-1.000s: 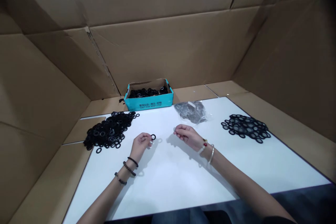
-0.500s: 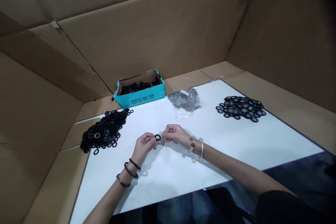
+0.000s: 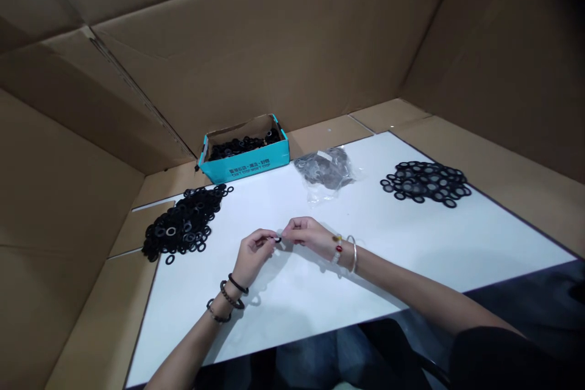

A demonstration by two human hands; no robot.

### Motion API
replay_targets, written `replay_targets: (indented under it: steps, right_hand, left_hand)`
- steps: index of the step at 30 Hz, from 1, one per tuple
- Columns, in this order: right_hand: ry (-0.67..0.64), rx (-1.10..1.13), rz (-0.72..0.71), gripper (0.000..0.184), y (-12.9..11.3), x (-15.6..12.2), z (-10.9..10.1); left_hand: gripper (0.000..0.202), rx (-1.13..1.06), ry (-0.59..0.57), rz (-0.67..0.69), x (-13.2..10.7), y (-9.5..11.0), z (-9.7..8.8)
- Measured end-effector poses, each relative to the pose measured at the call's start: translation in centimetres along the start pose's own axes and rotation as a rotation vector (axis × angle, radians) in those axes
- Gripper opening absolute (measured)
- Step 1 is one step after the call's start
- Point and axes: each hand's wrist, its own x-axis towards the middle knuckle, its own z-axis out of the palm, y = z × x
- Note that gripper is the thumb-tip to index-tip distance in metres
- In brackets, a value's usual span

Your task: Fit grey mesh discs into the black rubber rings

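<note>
Left hand [image 3: 255, 254], right hand [image 3: 308, 234]: fingers [image 3: 270, 236] pinched narrow on one black rubber washer [image 3: 277, 239] above white desk [image 3: 292, 311], heap of washers [image 3: 180, 225] near left hand

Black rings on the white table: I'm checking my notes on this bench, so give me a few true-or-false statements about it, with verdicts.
1. A black ring sits between the fingertips of the left hand and right hand. True.
2. The silver bangle is on the left wrist. False: it is on the right wrist.
3. The teal cardboard box holds black rings. True.
4. The clear plastic bag lies inside the box. False: it lies on the white table, right of the box.
</note>
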Motion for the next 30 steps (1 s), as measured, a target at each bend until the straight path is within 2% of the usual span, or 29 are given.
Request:
replay_targets:
  steps: [13,21,25,30]
  right_hand:
    - [-0.009,-0.048,-0.006,0.032,0.18,-0.25,0.22]
    - [-0.001,-0.082,-0.076,0.036,0.02,-0.02,-0.41]
    - [-0.039,-0.170,-0.118,0.038,0.21,-0.13,-0.27]
    - [-0.006,-0.247,-0.163,0.035,0.80,0.03,-0.40]
  left_hand:
    - [0.018,0.068,0.050,0.022,0.08,-0.43,-0.21]
    - [0.020,0.033,0.063,-0.007,0.05,-0.06,-0.17]
    - [0.020,0.036,0.047,-0.017,0.05,0.07,-0.10]
    - [0.019,0.034,0.032,-0.034,0.04,-0.14,-0.05]
